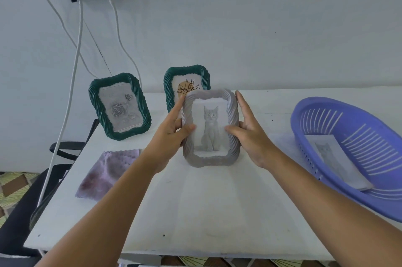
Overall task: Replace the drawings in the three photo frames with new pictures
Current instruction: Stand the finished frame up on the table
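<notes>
fingers (188, 129) of both hands clamped on grey frame (211, 128) with cat picture, upright above surface (195, 212) | two green frames (rose (119, 106), plant (187, 83)) probably pending

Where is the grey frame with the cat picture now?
In the head view, the grey frame is at the centre, held upright over the table between the left hand and right hand, partly covering a green frame.

Matt, rope-ribbed grey frame (212, 129); glossier ribbed green frame (119, 106); slotted smooth plastic basket (348, 147); mottled soft cloth (108, 171); matt white desk (195, 212).
</notes>
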